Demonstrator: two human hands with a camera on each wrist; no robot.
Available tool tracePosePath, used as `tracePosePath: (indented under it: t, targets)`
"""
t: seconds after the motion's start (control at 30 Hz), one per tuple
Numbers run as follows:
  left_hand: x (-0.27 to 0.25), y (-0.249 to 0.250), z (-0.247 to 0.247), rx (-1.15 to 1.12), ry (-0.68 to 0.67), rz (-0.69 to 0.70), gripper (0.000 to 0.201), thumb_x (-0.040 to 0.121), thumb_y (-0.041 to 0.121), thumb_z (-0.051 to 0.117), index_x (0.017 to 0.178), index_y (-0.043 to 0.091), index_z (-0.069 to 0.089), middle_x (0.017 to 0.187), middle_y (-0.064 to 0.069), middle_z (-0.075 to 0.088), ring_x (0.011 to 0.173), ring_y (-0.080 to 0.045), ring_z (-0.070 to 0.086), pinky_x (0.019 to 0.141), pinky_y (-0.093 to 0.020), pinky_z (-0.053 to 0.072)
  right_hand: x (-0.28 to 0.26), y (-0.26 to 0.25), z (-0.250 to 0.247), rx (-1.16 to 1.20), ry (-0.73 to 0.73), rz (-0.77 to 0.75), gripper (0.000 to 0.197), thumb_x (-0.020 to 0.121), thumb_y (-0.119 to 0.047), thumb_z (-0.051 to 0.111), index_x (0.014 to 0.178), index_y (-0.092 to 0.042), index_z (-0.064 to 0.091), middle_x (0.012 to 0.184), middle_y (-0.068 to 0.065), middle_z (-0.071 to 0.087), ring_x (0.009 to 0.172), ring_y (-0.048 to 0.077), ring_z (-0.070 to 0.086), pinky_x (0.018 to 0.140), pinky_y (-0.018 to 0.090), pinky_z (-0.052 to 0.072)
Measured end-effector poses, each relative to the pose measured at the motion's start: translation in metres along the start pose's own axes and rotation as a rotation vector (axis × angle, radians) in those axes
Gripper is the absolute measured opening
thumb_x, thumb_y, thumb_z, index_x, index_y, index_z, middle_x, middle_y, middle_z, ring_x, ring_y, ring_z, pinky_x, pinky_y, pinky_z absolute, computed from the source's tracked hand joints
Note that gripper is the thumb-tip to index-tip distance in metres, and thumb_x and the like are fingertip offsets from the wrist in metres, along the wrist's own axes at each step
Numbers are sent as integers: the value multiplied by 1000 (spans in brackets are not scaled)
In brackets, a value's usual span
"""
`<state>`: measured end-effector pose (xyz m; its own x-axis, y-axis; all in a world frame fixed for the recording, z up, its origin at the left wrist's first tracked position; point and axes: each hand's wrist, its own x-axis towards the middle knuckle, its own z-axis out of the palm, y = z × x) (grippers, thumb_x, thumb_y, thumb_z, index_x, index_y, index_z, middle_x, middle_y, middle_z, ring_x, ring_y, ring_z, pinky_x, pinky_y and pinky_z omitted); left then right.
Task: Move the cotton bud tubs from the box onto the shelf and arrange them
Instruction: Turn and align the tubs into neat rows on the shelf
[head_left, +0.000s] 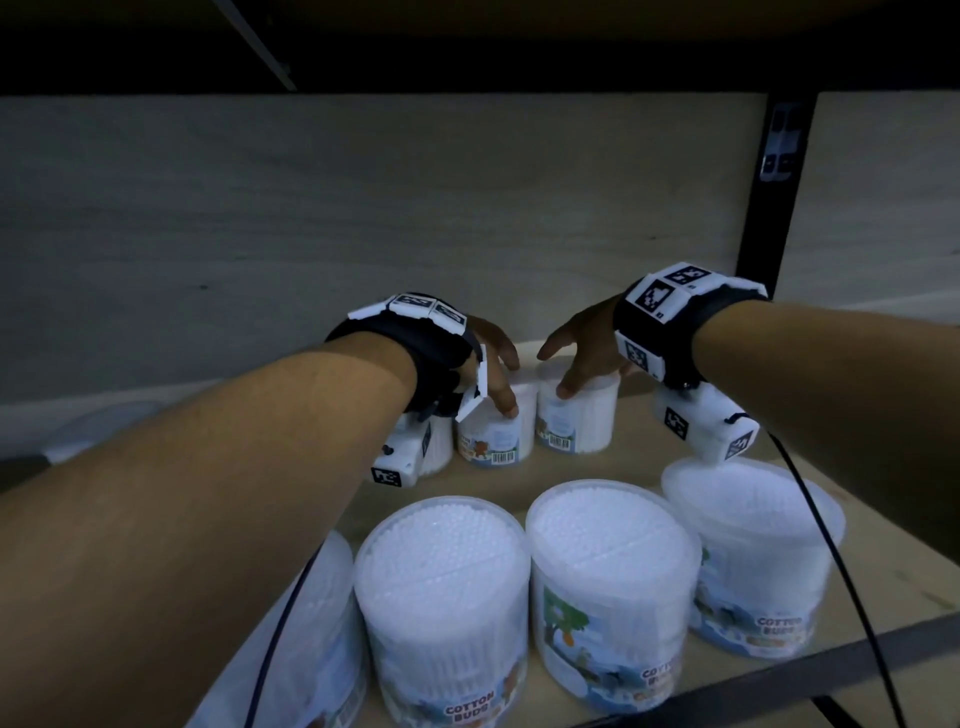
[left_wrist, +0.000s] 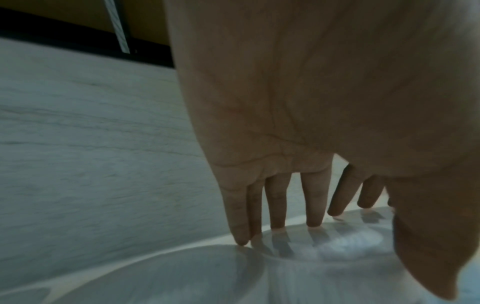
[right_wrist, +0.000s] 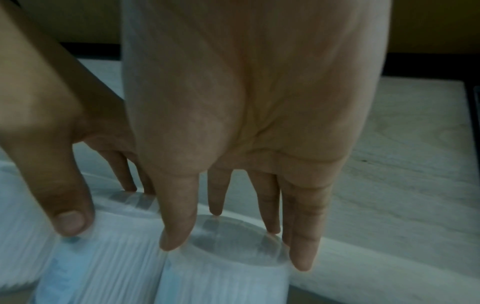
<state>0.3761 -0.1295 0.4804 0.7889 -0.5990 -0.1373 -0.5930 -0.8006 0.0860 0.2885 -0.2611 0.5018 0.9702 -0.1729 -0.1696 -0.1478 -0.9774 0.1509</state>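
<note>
Both hands reach to the back of the wooden shelf (head_left: 891, 582), where three small clear cotton bud tubs stand in a row. My left hand (head_left: 506, 387) grips the middle tub (head_left: 493, 441) from above, fingertips (left_wrist: 278, 225) on the lid's far rim and thumb on the near side. My right hand (head_left: 576, 371) grips the right tub (head_left: 576, 421) the same way, thumb and fingers (right_wrist: 301, 261) spanning its lid (right_wrist: 233, 236). The two tubs stand side by side, touching. The third back tub (head_left: 439, 447) is mostly hidden by my left wrist. The box is out of view.
Nearer me stands a front row of larger cotton bud tubs (head_left: 441, 571), (head_left: 608, 561), (head_left: 753, 545), and another at the left (head_left: 322, 649) under my left forearm. A black upright post (head_left: 774, 208) stands at the right, a black rail (head_left: 779, 670) along the front edge, and the upper shelf hangs close overhead.
</note>
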Motion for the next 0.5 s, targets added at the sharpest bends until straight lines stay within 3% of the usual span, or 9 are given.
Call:
tracePosePath:
  t: [0.07,0.2,0.33,0.43,0.5]
  targets:
    - [3,2,1,44,-8,-10,78,73,52,80,141,29,52,139,4,51,122,-16,52,90,-24,41,-2,-1,-1,14,-6,1,64,94,-38,59,151,-30,31,154,-1,30,137,19,36,98,26,39]
    - [1,4,-3,80,11,7,76,76,52,77,141,22,54,140,2,54,124,-18,53,106,-32,43,-5,-2,-2,44,-17,3,62,94,-35,61,149,-30,34,153,-2,32,137,18,36,100,25,37]
    - [3,3,-5,100,-35,4,69,76,56,75,133,18,63,134,3,60,121,-16,56,102,-28,45,-8,-3,-5,72,-44,4,62,94,-32,62,149,-30,34,153,-2,32,137,18,36,100,25,37]
    - [7,3,-6,93,-62,9,52,73,56,77,109,20,68,116,4,63,107,-14,58,94,-26,46,-10,-3,-5,74,-35,6,62,93,-31,62,149,-30,34,153,-1,32,137,19,36,102,26,36]
    - [8,5,-8,111,-51,16,57,72,55,78,113,17,69,116,3,62,107,-14,58,96,-28,46,-12,-3,-5,69,-29,5,63,93,-32,62,149,-30,34,153,-1,32,137,19,36,102,26,35]
